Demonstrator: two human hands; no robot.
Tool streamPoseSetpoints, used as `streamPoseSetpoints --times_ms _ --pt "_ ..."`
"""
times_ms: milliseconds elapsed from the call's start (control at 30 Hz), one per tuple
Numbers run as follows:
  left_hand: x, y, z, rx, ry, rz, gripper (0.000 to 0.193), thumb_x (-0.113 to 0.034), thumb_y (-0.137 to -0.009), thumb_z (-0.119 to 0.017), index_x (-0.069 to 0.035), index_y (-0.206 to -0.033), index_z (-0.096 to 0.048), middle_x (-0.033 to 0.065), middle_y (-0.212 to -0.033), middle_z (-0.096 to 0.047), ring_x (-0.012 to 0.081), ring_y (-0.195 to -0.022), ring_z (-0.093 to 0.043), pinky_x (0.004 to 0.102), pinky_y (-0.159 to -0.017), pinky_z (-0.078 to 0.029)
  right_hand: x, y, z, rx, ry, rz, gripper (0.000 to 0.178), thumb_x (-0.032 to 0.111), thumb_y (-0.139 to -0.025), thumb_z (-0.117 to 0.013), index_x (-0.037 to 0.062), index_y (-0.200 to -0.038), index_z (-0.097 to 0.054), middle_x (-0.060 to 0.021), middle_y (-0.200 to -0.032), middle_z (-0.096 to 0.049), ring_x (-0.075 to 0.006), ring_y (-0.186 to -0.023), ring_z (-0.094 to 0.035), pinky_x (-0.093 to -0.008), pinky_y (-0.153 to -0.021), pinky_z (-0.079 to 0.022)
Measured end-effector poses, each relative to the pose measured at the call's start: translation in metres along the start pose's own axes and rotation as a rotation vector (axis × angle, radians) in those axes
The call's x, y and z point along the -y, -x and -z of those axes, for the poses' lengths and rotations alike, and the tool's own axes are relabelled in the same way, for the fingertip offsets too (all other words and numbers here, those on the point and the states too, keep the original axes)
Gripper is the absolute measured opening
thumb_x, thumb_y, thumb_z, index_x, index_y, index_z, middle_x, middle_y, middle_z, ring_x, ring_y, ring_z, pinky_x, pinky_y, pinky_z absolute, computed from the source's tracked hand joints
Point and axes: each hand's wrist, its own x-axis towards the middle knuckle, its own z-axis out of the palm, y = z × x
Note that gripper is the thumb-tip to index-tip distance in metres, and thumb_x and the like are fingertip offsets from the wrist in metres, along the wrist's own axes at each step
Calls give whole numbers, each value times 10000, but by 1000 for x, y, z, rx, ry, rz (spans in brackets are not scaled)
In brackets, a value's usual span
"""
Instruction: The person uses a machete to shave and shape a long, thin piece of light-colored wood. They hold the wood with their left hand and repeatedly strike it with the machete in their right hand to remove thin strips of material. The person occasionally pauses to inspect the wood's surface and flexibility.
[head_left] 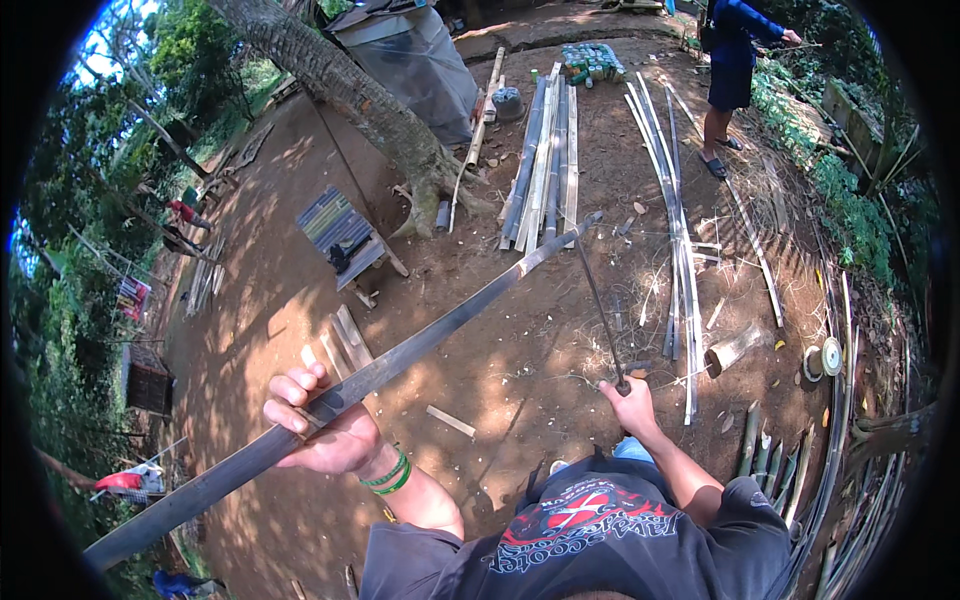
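A long dark split-bamboo slat runs slantwise from the lower left to the upper middle. My left hand, with green bands at its wrist, is closed round it from below, fingers curled over its edge. In my right hand is the dark handle of a long, thin-bladed knife. Its narrow blade points away from me, and the tip appears to meet or overlap the slat near its far end. Whether blade and slat touch, I cannot tell.
Bundled bamboo slats and long pale strips lie ahead on the dirt. A small bamboo bench stands left of them, near a tree trunk. Right are a log piece and a spool. A person stands far right.
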Motion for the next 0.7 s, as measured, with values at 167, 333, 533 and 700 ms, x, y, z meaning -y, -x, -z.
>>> streamPoseSetpoints --times_ms 167,333,533,700 --pt "-4 1 3 243 119 -43 512 -614 -955 -427 -107 -886 -433 71 -704 -562 242 -641 -591 398 -661 -495 90 51 -49 141 -199 233 351 275 -847 -734 5 -680 -585 -1 -518 -452 -83 -515 -378 -320 -481 -326" --pt "-31 11 21 220 -556 -427 489 -547 -971 -468 -60 -938 -444 135 -789 -569 266 -714 -587 387 -634 -517 130 94 -75 241 -189 315 316 224 -849 -729 -3 -677 -592 4 -511 -447 -58 -518 -377 -301 -465 -311" --pt "-68 32 47 276 -676 -302 396 -410 -995 -511 -18 -942 -521 96 -848 -491 206 -739 -532 278 -594 -467 158 126 -82 329 -178 425 304 193 -856 -726 5 -671 -575 13 -504 -427 -44 -517 -360 -294 -455 -294" --pt "-88 40 57 352 -809 -267 440 -445 -956 -575 -6 -918 -571 77 -817 -516 207 -713 -554 328 -620 -478 215 160 -73 498 -187 678 345 160 -837 -736 15 -616 -514 -88 -475 -369 -177 -392 -333 -342 -424 -291"
